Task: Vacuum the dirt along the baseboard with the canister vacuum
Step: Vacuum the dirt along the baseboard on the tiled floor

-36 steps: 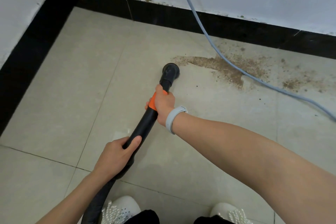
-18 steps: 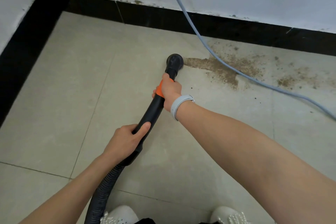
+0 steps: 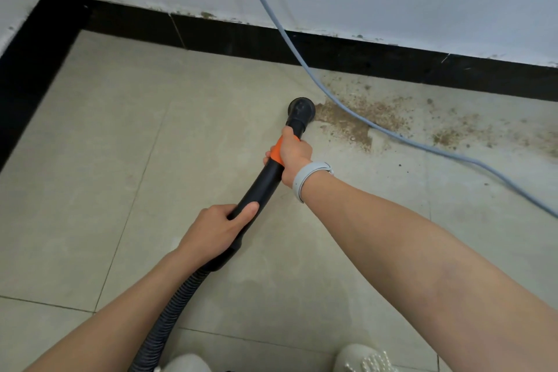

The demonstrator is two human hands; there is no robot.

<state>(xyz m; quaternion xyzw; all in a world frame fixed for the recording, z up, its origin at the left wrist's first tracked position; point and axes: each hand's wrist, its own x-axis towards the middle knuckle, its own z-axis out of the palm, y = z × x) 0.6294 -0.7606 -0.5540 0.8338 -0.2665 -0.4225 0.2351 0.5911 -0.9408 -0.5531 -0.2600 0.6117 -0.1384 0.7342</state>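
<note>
A black vacuum wand (image 3: 265, 184) with an orange collar ends in a round black brush nozzle (image 3: 301, 110) pressed to the tiled floor. The nozzle sits at the left edge of a brown dirt patch (image 3: 347, 124) that spreads rightward along the black baseboard (image 3: 377, 57). My right hand (image 3: 291, 154) grips the wand at the orange collar, a grey band on its wrist. My left hand (image 3: 217, 228) grips the wand lower down, where the ribbed hose (image 3: 172, 308) begins.
A pale blue cable (image 3: 329, 90) hangs down the white wall, crosses the baseboard and runs over the dirt to the right. The baseboard turns a corner at the far left (image 3: 36, 63). Two white shoes (image 3: 362, 359) show at the bottom edge.
The nozzle has moved right across the floor and now touches the left edge of the dirt patch, whose left tip has disappeared. Both hands keep their grip on the wand.
</note>
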